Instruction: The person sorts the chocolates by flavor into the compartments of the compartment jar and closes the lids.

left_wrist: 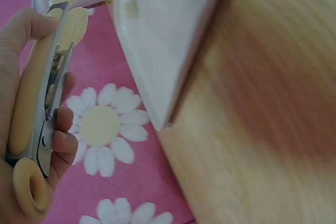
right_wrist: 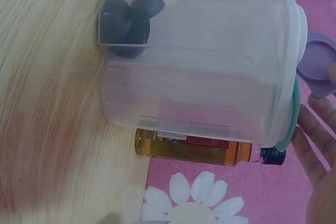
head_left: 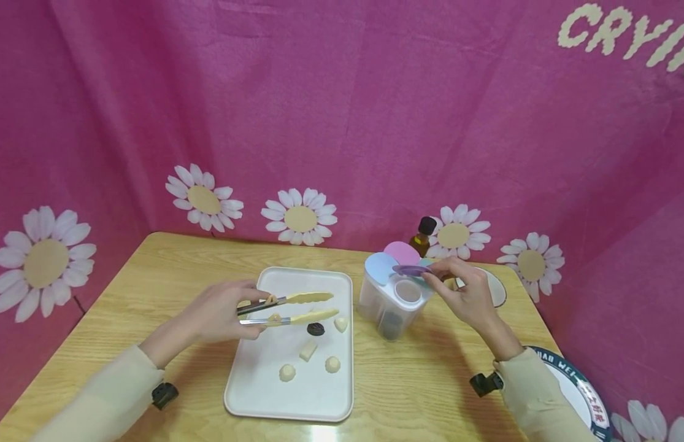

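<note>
My left hand (head_left: 222, 310) grips tongs with yellow tips (head_left: 311, 297), which spread apart over a white tray (head_left: 253, 393). On the tray lie several cream-coloured pieces (head_left: 288, 372) and one dark piece (head_left: 316, 329). Beside it stands a clear divided container (head_left: 373, 299) with coloured lids. Between thumb and fingers, my right hand (head_left: 467, 294) pinches its purple lid (head_left: 410, 270), raised beside a round opening. Blue (head_left: 379, 267) and pink (head_left: 402, 252) lids lie flat on top. Through the container wall in the right wrist view, several dark pieces (right_wrist: 123, 22) show at the bottom of one compartment.
A dark-capped bottle (head_left: 422, 236) stands behind the container. Partly behind my right hand is a white dish (head_left: 497, 290). A round plate with a dark lettered rim (head_left: 548, 355) sits at the right edge, under my sleeve. A pink flowered cloth (head_left: 342, 123) hangs behind the table.
</note>
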Tool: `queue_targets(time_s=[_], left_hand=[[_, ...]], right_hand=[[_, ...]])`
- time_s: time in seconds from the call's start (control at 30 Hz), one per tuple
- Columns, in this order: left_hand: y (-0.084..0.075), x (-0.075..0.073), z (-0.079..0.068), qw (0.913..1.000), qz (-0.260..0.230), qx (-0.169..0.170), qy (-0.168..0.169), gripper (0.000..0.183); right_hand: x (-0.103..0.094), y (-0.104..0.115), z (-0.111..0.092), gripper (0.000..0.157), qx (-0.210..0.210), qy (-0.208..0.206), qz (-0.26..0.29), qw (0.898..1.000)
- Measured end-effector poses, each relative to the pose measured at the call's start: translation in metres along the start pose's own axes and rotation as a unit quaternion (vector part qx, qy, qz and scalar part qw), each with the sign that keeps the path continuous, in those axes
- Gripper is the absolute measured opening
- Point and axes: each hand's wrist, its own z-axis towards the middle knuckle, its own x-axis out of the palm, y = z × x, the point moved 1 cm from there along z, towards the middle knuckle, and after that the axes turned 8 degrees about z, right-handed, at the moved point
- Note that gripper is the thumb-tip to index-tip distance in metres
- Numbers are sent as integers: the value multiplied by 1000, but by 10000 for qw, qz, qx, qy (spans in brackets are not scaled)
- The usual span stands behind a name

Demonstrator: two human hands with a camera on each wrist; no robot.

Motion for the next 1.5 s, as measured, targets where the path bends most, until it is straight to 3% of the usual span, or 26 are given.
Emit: queue_targets(time_s=[0.2,0.43,0.73,0.97,1.2,1.5], left_hand=[[12,13,-16,9993,170,-206,246,49],[16,23,-21,9987,117,-272,415,49],[19,29,-20,9991,87,-186,384,47],[20,31,-15,9986,99,-158,502,46],[19,33,-13,9975,107,-224,655,46],[15,27,-12,9982,38,-217,552,47]], right_hand=[[0,0,-2,30,100,-5,-35,9999],[0,1,-2,31,51,3,7,10000],[-1,-1,-2,25,227,49,69,9997],[0,-2,-1,30,-26,-52,-8,10000],[0,-1,-1,29,27,-26,-8,10000],[-2,-1,-1,27,180,64,12,9998]])
